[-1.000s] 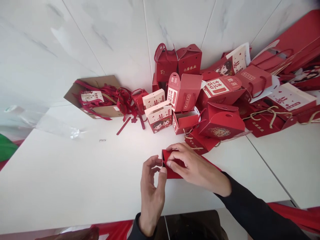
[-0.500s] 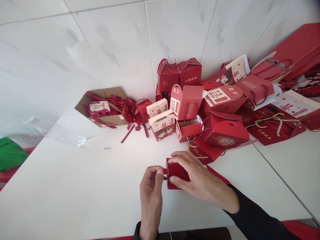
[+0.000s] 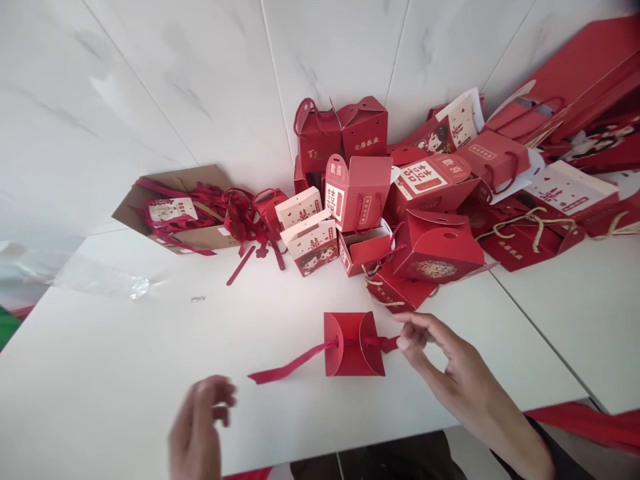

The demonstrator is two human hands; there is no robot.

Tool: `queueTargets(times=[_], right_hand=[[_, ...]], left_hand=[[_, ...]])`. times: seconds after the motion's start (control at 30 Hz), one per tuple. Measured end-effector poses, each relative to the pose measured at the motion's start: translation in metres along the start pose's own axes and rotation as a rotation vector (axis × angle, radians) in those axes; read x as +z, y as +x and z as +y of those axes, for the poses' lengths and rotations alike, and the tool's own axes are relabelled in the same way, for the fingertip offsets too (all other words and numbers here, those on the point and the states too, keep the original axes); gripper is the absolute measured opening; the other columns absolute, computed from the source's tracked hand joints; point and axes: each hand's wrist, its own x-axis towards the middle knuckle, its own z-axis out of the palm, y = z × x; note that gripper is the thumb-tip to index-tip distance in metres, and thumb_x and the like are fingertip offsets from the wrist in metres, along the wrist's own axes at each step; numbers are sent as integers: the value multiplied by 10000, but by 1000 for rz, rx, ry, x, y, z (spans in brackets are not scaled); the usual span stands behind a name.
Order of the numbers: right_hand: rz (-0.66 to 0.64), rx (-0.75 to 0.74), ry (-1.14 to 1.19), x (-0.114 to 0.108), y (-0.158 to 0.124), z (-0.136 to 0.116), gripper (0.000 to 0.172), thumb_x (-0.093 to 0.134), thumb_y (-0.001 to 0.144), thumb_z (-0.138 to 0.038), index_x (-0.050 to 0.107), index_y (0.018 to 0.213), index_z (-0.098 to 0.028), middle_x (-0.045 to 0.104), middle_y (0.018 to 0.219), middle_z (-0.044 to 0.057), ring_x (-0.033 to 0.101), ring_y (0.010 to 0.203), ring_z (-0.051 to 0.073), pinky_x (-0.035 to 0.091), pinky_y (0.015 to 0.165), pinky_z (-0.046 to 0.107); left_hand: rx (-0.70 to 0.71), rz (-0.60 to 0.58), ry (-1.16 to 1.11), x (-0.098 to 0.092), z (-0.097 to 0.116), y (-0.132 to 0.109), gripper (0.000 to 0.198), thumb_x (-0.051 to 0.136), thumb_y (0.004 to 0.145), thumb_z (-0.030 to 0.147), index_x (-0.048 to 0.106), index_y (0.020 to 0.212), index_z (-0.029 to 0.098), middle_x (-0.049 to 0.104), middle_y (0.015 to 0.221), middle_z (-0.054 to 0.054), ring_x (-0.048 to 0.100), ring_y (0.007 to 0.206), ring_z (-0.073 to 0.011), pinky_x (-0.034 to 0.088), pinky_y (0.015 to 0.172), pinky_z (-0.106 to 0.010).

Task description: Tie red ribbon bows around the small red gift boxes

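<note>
A small red folded box (image 3: 353,344) lies on the white table (image 3: 125,360) in front of me, its curved flaps closed. A red ribbon (image 3: 290,365) runs through it and trails out to the left. My right hand (image 3: 450,370) pinches the ribbon's right end beside the box. My left hand (image 3: 200,427) hovers low at the front, blurred, fingers loosely curled, away from the ribbon's left tip.
A heap of red gift boxes (image 3: 430,207) and bags with cord handles fills the back of the table against the tiled wall. A cardboard box of red ribbons (image 3: 185,210) sits at the back left. Clear plastic wrap (image 3: 100,283) lies at the left edge.
Both hands were working on the small box; now they have spread apart. The ribbon is drawn through it, the right hand holding one end, the left hand pulled back to the left.
</note>
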Motion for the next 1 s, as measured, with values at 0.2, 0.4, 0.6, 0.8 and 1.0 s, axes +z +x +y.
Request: queueTargets(times=[0.2,0.4,0.6,0.8,1.0], right_hand=[[-178,29,-31,11,-3,4,302,461,1034,-501,621,1159,-278,642,894,34,623,796,214,535,661,342],[-151,-19,94,3,3,0,333,470,1029,-529,648,945,-260,604,1277,88,610,1135,273,545,674,337],[-176,50,394,-5,5,-11,398,505,1008,-581,699,894,-253,581,1404,59,491,1365,291,422,1109,427],[-151,-17,501,-11,14,-23,407,516,1004,-577,692,895,-227,655,1181,81,564,1253,284,437,1076,400],[-355,-319,182,-19,23,-56,250,571,1009,-452,670,900,-249,618,1309,61,538,1298,256,454,1058,375]], left_hand=[[-19,-364,-26,66,5,-60,505,509,926,680,771,1120,294,734,1227,-88,668,1088,-330,538,933,-513],[145,-494,-192,91,22,-49,455,584,953,562,662,1320,305,590,1468,-79,499,1405,-311,458,1117,-501],[431,-487,-339,99,42,-44,264,582,988,430,760,1040,243,725,1182,-75,639,1206,-258,496,1052,-426],[430,-659,-164,96,55,-52,261,549,998,408,729,1057,228,705,873,-42,660,856,-213,519,764,-341],[703,-777,42,100,75,-59,130,584,937,319,662,881,231,672,828,-36,575,785,-221,437,763,-364]])
